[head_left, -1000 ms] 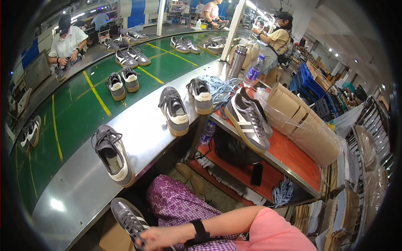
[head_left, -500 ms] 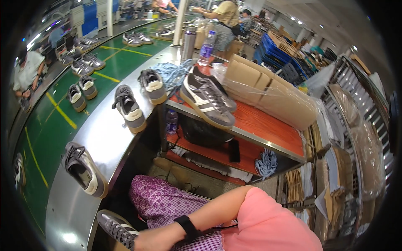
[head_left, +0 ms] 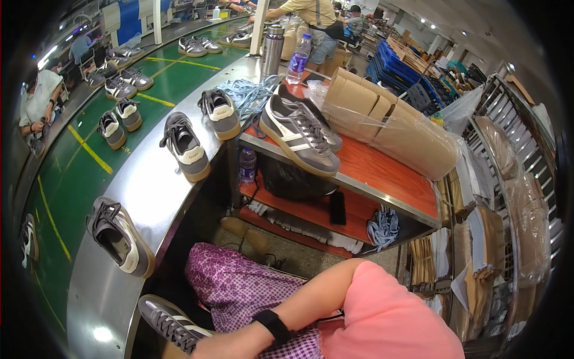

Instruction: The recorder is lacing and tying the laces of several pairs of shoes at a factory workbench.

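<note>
1. A metal counter (head_left: pixel 95 299) borders the green belt (head_left: pixel 66 167) at left.
2. The grey shoe (head_left: pixel 161 314) is near, just right of the counter.
3. My right hand (head_left: pixel 227 346) covers the shoe's nearer end; my fingers are hidden, so I cannot tell their grip; left hand unseen.
4. Gentle, steady support, laces (head_left: pixel 173 330) uncrushed, seems best to me.

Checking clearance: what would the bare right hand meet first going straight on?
Probably the grey laced sneaker with white stripes that the hand overlaps in view; depth and contact are unclear.
</note>
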### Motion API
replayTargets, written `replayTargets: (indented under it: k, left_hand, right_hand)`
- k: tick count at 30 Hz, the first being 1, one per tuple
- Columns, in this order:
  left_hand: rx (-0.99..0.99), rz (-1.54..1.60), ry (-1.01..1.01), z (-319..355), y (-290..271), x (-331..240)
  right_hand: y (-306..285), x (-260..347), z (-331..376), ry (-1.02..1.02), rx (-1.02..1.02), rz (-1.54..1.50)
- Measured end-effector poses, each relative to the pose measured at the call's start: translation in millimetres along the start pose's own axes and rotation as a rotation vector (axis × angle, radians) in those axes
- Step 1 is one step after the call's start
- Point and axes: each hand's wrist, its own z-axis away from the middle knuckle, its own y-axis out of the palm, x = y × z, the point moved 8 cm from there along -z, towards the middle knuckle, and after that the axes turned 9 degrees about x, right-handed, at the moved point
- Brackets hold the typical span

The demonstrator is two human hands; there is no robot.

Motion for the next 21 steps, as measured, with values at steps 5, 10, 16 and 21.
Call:
replayTargets:
  k: [5, 10, 16, 21]
  left_hand:
    - [0.076, -0.712, -0.180, -26.8, 10.0, -35.5]
    - [-0.444, -0.915, 0.483, -32.1, 22.8, -49.6]
    - [-0.270, -0.306, 0.291, -49.3, 20.7, -22.6]
    - [-0.263, -0.322, 0.289, -31.5, 8.0, -30.7]
  right_hand:
    - [-4.7, -34.1, 5.8, 0.284, 0.070, 0.198]
    - [-21.3, -65.2, 6.8, 0.307, -0.167, 0.557]
    - [-9.7, -48.0, -8.3, 0.147, -0.201, 0.594]
    - [-11.1, -55.4, 2.5, 0.143, -0.172, 0.468]
